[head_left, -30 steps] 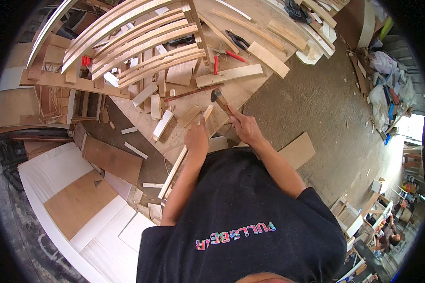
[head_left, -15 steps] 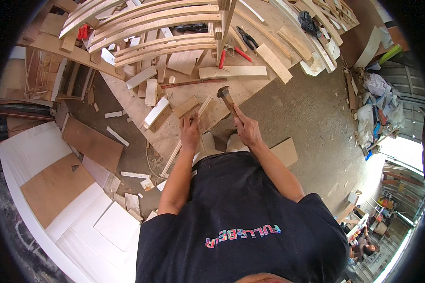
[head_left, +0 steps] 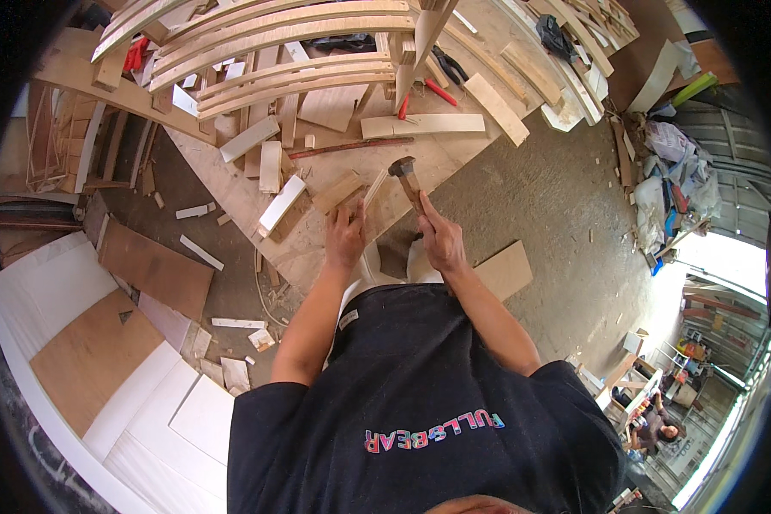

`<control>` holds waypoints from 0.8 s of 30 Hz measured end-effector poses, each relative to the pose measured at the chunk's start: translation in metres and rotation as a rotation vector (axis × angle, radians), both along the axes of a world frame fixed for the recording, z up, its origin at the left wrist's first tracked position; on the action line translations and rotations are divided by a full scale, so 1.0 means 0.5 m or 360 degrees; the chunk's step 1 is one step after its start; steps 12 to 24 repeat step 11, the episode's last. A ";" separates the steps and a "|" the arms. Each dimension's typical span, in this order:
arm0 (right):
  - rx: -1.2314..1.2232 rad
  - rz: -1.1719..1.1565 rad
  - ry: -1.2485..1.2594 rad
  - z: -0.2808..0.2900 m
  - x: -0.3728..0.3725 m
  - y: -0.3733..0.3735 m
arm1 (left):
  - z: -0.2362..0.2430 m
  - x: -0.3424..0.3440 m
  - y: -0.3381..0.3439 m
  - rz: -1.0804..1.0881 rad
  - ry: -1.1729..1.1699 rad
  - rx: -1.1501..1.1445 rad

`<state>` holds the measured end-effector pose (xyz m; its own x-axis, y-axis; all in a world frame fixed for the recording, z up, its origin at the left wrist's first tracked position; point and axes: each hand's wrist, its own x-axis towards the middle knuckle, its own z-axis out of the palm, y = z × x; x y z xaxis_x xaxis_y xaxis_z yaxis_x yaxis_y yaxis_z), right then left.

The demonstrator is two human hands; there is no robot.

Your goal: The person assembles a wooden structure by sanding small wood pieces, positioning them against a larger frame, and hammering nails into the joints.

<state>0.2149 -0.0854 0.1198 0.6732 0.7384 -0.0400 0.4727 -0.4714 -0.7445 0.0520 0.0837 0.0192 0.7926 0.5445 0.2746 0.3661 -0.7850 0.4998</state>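
My right hand (head_left: 442, 243) is closed around the wooden handle of a hammer (head_left: 410, 184). The dark metal head is up, over the near edge of the wooden worktop (head_left: 304, 261). To the left, my left hand (head_left: 345, 238) has its fingers curled together. A thin wooden strip (head_left: 375, 186) runs out just beyond its fingertips; whether the fingers grip it or something small is hidden. Right beside that hand lies a short wood block (head_left: 338, 192). A white-faced block (head_left: 283, 206) rests farther left on the worktop.
A slatted wooden frame (head_left: 291, 49) stands at the far side of the worktop. Red-handled pliers (head_left: 439, 92) and a pale board (head_left: 422, 128) lie nearby. Offcuts litter the floor. White panels (head_left: 133, 403) lean at the left. A person (head_left: 660, 426) is far right.
The hammer and my right hand have shifted slightly left. My left forearm has swung a little left and now covers the lower part of the thin strip. The whole view has turned slightly.
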 end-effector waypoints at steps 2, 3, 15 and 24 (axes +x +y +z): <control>-0.0006 -0.0051 -0.0012 0.007 -0.010 -0.004 | 0.002 0.004 -0.001 0.0024 -0.0099 0.0081; -0.0040 -0.0060 -0.0004 0.004 -0.012 -0.003 | 0.003 0.005 -0.002 0.0035 -0.0148 0.0121; -0.0137 -0.0300 0.0408 0.051 -0.025 0.018 | -0.025 0.003 0.001 0.0026 -0.0099 -0.0032; -0.0137 -0.0300 0.0408 0.051 -0.025 0.018 | -0.025 0.003 0.001 0.0026 -0.0099 -0.0032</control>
